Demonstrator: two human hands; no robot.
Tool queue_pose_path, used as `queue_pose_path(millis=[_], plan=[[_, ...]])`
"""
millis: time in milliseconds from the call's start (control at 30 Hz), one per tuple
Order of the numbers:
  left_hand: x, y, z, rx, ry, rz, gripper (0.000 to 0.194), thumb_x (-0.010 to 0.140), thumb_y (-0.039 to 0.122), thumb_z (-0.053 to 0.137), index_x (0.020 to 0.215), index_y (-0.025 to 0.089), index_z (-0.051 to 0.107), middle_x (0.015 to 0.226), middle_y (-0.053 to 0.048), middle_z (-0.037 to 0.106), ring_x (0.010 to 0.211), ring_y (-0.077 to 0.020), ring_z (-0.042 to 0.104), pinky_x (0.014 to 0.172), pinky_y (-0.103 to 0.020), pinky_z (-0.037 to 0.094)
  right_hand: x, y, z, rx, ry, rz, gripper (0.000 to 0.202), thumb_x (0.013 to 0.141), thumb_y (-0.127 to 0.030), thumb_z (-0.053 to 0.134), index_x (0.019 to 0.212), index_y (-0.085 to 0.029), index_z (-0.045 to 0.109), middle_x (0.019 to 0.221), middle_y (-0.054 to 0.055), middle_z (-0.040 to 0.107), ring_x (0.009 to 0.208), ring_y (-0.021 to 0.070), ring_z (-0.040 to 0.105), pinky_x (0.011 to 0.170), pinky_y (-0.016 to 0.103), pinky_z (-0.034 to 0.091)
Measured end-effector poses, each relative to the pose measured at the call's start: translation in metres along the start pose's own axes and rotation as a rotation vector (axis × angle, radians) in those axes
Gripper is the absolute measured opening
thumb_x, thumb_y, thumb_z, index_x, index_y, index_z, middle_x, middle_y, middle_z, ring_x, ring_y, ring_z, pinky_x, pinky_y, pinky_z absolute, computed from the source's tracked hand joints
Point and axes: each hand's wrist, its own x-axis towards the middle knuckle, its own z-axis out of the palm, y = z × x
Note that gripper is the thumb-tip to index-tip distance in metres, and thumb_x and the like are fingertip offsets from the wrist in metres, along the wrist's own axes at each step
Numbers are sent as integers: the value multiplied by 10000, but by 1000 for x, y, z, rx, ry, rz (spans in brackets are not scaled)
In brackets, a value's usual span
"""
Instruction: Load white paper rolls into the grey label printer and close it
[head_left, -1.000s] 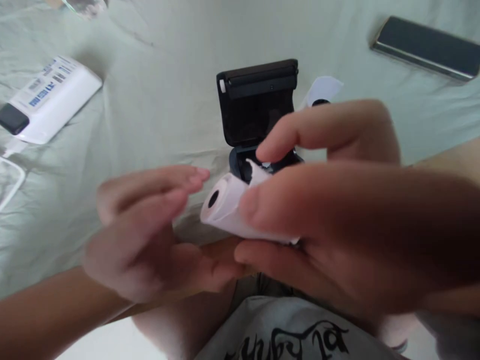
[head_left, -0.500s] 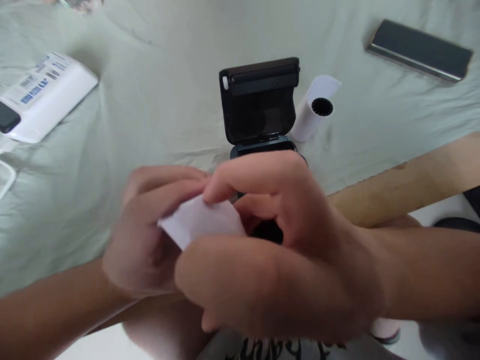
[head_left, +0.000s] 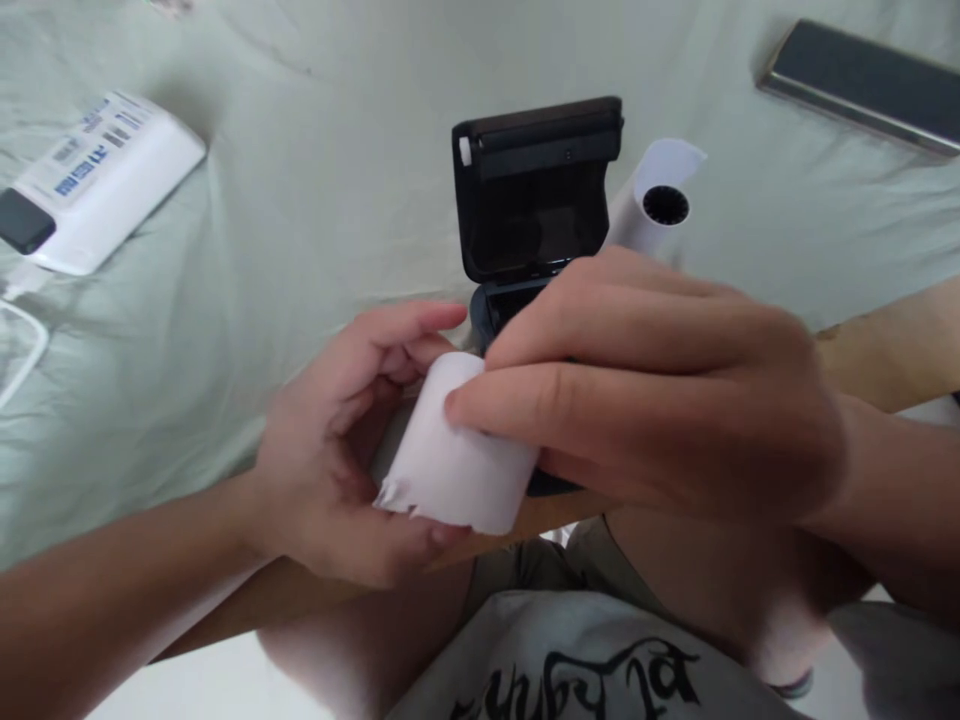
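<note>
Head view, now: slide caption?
Right hand holds curled white paper, left hand close by, near an open black-lidded device.

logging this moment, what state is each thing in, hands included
White paper: curved, lower edge ragged
Right hand: pinching the white paper
Left hand: half open, cupped close to the white paper
Black device: open
Paper roll: loose end sticking out
White device: lying down, cable at one end
Dark slab: lying flat

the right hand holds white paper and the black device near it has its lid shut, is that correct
The lid is not shut: the head view shows it standing open on the black device. The right hand does hold the white paper near it.
</note>
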Motion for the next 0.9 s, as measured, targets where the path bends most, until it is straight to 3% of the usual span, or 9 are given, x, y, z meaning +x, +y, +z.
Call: queue_pose_path(millis=[67,167,267,333,433,600,733,833,900], plan=[[7,5,8,6,1,-15,892,1015,724,996,1763,325,716,1364,-120,891,1486,-454,862,1127,-608,807,3,1,-3,104,-49,58,459,1251,-235,496,987,-278,869,904,-61,754,889,41,780,952,166,689],[14,6,8,-20,-26,-48,910,1085,738,952,1835,308,667,1399,-134,898,1444,-444,887,1087,-577,810,3,-2,1,288,-192,258,559,1284,-420,369,1032,-282,849,957,16,729,1160,136,885,1082,273,765],[15,0,-8,-190,-181,-35,746,1207,747,833,1805,318,711,1322,-107,928,1126,-339,953,875,-445,807,-1,-9,15,383,-237,349,643,1264,-696,383,1153,-287,867,1139,45,789,1407,217,882,1043,290,783],[14,-3,-17,-358,-329,-27,629,1225,628,866,1776,346,748,1342,-83,940,935,-263,938,750,-365,779,-4,-14,25,401,-228,345,660,1245,-745,399,1157,-281,861,1193,47,805,1455,231,869,1026,285,783],[14,-1,-18,-448,-176,-93,636,1172,679,956,1670,307,824,1209,-59,946,853,-251,919,675,-331,757,-5,-19,36,415,-199,327,649,1243,-738,417,1123,-265,844,1244,36,821,1473,220,859,1035,272,776],[19,8,-14,-450,-196,-195,466,1240,664,903,1515,291,851,1264,-61,970,998,-274,980,741,-349,827,-7,-12,35,418,-151,313,609,1256,-686,450,1087,-237,825,1327,12,838,1474,192,845,1050,254,759],[24,11,-19,-424,-234,-184,194,1289,479,861,1367,305,824,1176,-29,963,894,-237,945,686,-341,815,-5,-4,23,355,-115,220,510,1292,-526,487,1054,-222,820,1273,-30,858,1319,120,859,1049,237,729],[27,11,-18,-401,-218,-135,321,1188,494,1016,1324,294,806,1159,-20,950,893,-231,937,713,-337,819,1,-5,15,303,-75,65,445,1298,-265,491,1010,-220,827,939,-81,794,890,15,772,908,179,649],[28,9,-14,-341,-141,-138,527,1019,600,1168,1222,285,797,1015,13,895,831,-226,911,663,-322,795,4,-9,13,241,-30,-2,529,1299,-171,405,1006,-227,841,868,-89,776,763,7,716,819,183,614]])
